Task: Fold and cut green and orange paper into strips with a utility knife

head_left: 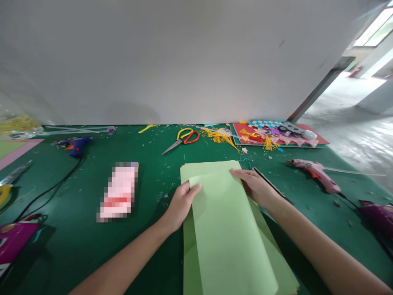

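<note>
A light green sheet of paper [227, 229] curls up over a stack of green paper [190, 254] in front of me. My left hand [181, 203] pinches the sheet's left edge near its top corner, thumb on top. At the upper right corner, my right hand [253, 184] grips the same sheet, its thumb lying along the edge and its other fingers hidden underneath. The sheet's near end bows upward, apart from the stack. Just beyond my right hand lies a dark ruler-like strip [270, 183], partly covered by my wrist.
Red-and-yellow-handled scissors [184, 139] lie beyond the paper. A pink glue gun [319, 174] is at right, a blue glue gun [78, 145] at left. A blurred pink object [119, 190] rests left of the stack. Craft pieces on red card [321, 141] sit by the grey wall [172, 61].
</note>
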The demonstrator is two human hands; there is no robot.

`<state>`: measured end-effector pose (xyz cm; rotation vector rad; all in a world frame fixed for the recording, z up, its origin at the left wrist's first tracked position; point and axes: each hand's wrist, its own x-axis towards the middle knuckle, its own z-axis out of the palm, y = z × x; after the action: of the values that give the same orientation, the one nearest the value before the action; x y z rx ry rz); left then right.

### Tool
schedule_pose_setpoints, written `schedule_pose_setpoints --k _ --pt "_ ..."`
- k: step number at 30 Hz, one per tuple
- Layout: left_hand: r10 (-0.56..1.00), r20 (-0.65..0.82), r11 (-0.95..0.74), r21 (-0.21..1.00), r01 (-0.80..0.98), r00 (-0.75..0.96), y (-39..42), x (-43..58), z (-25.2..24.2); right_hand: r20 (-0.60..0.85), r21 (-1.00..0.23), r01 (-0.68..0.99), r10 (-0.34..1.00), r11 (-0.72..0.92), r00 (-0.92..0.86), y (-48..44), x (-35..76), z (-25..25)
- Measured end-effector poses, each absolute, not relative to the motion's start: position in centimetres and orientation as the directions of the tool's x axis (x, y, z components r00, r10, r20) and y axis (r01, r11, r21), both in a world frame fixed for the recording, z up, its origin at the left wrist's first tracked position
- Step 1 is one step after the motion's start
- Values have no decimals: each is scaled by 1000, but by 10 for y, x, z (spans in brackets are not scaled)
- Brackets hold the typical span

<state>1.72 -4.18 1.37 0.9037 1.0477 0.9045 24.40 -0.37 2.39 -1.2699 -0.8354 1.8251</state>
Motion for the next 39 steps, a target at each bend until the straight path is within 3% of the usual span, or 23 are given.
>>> schedule_pose_setpoints --k 26,39 --pt "911 -328 373 913 -163 248 -44 17 17 -444 -858 -220 886 -464 -136 -5 239 28" --pt "948 -287 311 928 -205 140 -44 19 15 -422 -868 -225 897 -442 -135 -7 238 30"
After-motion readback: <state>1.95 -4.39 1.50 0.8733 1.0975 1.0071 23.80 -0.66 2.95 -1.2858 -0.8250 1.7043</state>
